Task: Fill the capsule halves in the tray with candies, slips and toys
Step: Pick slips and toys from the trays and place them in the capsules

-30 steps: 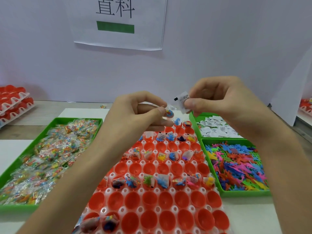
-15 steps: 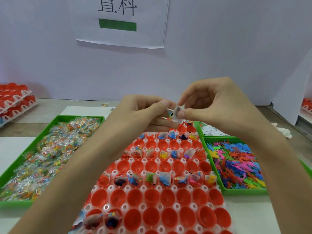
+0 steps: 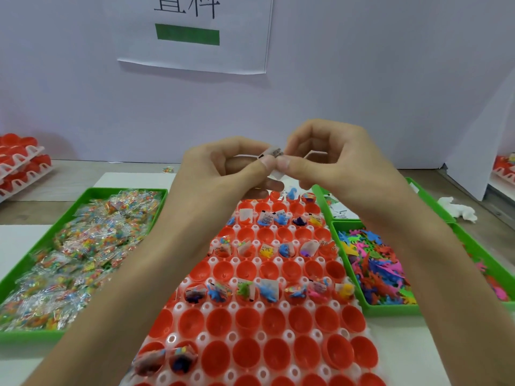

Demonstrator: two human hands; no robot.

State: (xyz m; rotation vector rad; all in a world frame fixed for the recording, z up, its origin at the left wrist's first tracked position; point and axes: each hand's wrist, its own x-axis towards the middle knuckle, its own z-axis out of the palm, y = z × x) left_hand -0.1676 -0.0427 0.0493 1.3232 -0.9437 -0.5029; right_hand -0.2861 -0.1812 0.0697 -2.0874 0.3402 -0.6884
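Note:
A white tray [image 3: 284,305] of red capsule halves [image 3: 248,320] lies in front of me. Some rows hold candies, slips and toys; the rows between them are empty. My left hand [image 3: 223,168] and my right hand [image 3: 331,160] meet above the tray's far end. Both pinch a small white printed slip [image 3: 274,154] between thumbs and forefingers. A blue toy [image 3: 291,193] shows just under my hands, at the tray's far end.
A green bin of wrapped candies [image 3: 83,246] sits to the left. On the right, a green bin of slips [image 3: 340,210] sits behind a green bin of coloured toys [image 3: 376,268]. Stacked trays of red capsules [image 3: 19,160] stand far left. A white wall with a paper sign rises behind.
My hands have come together: the right hand brought the slip to the left hand, and both now pinch it. The view has shifted slightly.

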